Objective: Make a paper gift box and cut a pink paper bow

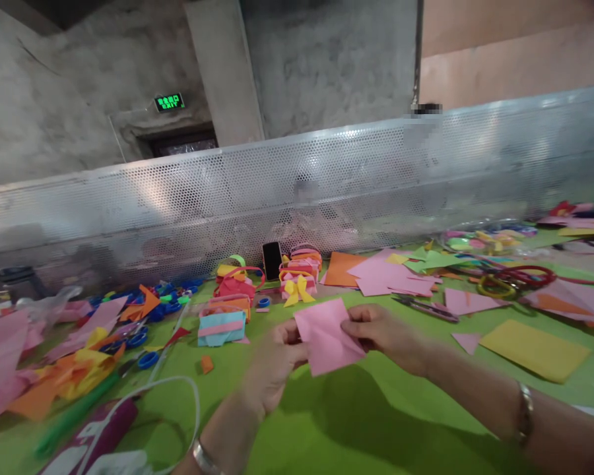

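Note:
A square of pink paper (328, 336) with faint crease lines is held up above the green table. My left hand (282, 359) pinches its left edge, thumb in front. On the opposite side, my right hand (379, 333) grips the right edge between thumb and fingers. Just behind the paper stand small folded paper bags, one red and pink with a yellow bow (298, 290). A light blue paper bag with a pink band (222, 328) sits left of my left hand. To the right of my right hand lie a pair of dark-bladed scissors (426, 307) and a yellow sheet (534, 349).
A perforated metal partition (257, 188) runs along the table's far side, with a phone (272, 260) propped near it. Pink and orange scraps (64, 373), blue-handled scissors (137, 338) and a purple glue gun (99, 435) with a white cord lie left. Red-handled scissors (527, 274) lie right.

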`<move>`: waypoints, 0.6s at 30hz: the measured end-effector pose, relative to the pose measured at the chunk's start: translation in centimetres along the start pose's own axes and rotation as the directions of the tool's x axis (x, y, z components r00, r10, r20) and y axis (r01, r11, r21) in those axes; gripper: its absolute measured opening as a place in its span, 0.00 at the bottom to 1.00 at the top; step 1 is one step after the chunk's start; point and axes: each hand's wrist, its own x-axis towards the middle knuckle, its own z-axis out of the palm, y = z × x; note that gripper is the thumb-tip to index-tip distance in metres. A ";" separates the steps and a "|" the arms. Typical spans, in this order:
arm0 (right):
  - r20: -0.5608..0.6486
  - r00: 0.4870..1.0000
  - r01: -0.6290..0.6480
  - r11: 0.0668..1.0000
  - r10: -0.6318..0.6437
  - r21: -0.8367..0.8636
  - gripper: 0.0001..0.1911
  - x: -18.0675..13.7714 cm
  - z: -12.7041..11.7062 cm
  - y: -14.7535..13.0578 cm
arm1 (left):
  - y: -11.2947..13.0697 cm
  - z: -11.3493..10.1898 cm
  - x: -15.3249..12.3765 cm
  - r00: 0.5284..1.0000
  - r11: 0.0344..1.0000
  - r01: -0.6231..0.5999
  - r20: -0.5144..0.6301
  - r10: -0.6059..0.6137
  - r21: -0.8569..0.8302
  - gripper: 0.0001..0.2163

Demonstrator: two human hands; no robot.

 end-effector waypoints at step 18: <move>0.027 0.999 0.042 0.994 -0.045 0.100 0.08 0.2 0.4 0.5 | -0.8 -0.3 0.9 0.998 0.996 0.006 -0.060 -0.001 0.091 0.12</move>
